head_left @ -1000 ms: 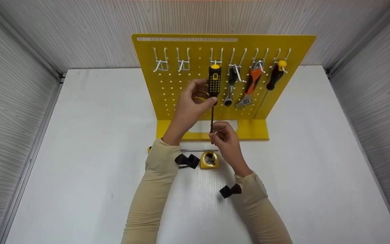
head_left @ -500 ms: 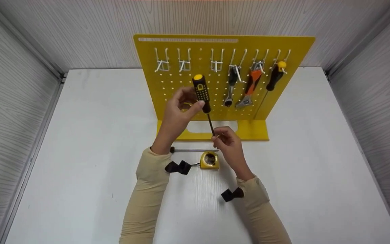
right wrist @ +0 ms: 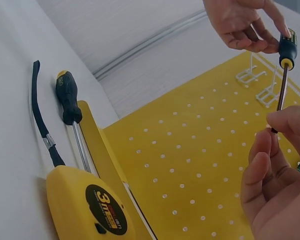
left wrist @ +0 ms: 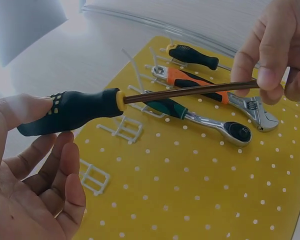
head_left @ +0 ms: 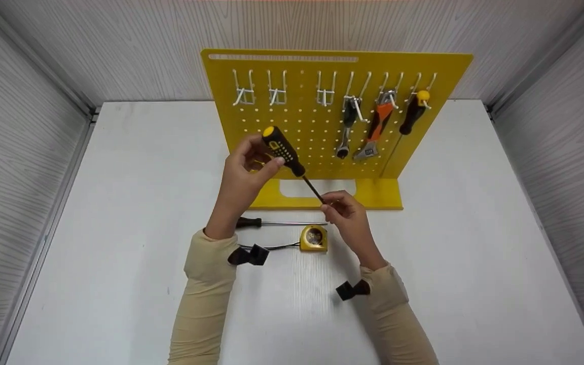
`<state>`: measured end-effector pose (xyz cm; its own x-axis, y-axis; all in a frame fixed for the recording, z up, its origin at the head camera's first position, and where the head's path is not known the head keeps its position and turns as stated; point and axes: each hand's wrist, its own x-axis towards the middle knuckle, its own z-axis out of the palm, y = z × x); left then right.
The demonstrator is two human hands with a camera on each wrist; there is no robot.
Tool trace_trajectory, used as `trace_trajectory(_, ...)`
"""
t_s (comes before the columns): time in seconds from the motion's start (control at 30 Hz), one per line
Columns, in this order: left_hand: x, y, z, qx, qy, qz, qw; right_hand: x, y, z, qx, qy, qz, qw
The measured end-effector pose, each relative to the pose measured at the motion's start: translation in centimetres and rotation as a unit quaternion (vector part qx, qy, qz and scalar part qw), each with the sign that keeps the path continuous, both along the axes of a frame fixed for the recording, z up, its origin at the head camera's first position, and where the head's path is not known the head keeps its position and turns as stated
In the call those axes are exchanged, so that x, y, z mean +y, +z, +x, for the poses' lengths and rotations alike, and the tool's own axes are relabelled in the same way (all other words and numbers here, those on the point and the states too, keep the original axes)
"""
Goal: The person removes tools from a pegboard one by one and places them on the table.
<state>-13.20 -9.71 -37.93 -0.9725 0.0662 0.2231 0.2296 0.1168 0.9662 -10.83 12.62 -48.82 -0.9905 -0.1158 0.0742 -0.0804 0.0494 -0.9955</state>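
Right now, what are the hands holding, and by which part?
One screwdriver: the left hand holds it by the black handle, and the right hand pinches the shaft near its far end.

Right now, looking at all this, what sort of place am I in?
Probably a small tool workstation or booth: a yellow pegboard with hanging tools stands on a white table, and wood-grain panels close it in on three sides.
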Motion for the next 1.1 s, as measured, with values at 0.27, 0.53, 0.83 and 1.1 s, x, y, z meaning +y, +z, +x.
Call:
trace_trajectory(0.27,-1.3,0.0,0.9,-0.024,0.002,0.005,0.9997,0.6,-0.1,0.0,0.003,0.002,0.004,1.0000)
trace_trajectory(0.53,-3.2,-1.4,2.1,-0.023,0.008,-0.021,0.9995,0.8,-0.2,0.0,-0.005,-0.007,0.016,0.9998)
trace_trajectory(0.83,-4.9,-4.2,3.5,-0.077,0.025,0.017,0.9966,0.9,-0.8,0.3,0.017,0.015,0.030,0.9993)
trace_trajectory(1.1,-6.0,-6.0,4.7,-0.114,0.042,0.026,0.9922,0.6,-1.3,0.8,-0.014,0.021,0.076,0.9968)
